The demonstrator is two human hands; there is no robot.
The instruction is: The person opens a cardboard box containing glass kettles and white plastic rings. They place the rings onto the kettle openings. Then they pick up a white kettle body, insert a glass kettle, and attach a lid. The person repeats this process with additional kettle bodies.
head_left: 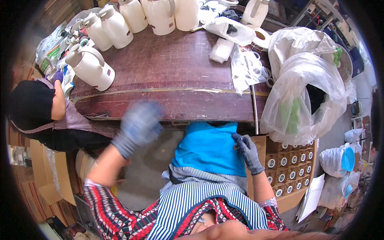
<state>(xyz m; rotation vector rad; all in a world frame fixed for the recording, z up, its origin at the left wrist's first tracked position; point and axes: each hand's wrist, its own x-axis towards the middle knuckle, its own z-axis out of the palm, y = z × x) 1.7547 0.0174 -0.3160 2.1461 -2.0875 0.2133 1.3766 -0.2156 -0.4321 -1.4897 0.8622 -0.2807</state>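
My left hand [142, 124], in a grey glove, is smeared by motion over the near edge of the table [172, 80]; its fingers cannot be read, and nothing shows in it. My right hand [249, 154], gloved in grey with dark fingertips, hangs beside the blue cloth [208, 148] over my striped apron. Its fingers are curled in, and whatever they may hold is hidden. A cream vacuum jug [92, 69] stands on the table's left part, ahead of my left hand. Several more such jugs [158, 16] line the far edge.
Another person [36, 104] in dark headwear works at the left. Clear plastic bags [304, 92], a sticker roll [260, 40] and a sheet with white rings [250, 68] occupy the right side. Below stands a divided carton [290, 168] of round-topped items. A cardboard box [50, 172] is at the lower left.
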